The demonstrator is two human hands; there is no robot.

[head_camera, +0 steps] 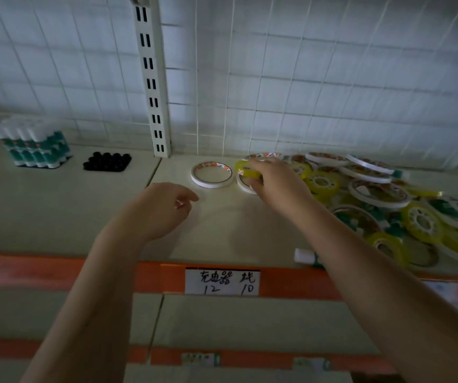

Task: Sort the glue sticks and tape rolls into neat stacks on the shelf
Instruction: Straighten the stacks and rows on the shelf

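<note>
— Which hand has the tape?
— My right hand (pixel 270 179) pinches a yellow roll (pixel 245 170) just above a flat white roll (pixel 245 186).
— And the left hand (pixel 164 207)?
— Loose, holding nothing. The pile (pixel 388 205) lies right, on the shelf (pixel 236 230).

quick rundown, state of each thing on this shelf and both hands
small yellow tape roll: held in right hand, above shelf
flat white paper tape ring: lying flat, alone
jumbled pile of tape rolls: unsorted
block of teal-and-white glue sticks: upright, stacked
left hand: loosely curled, holding nothing
</note>
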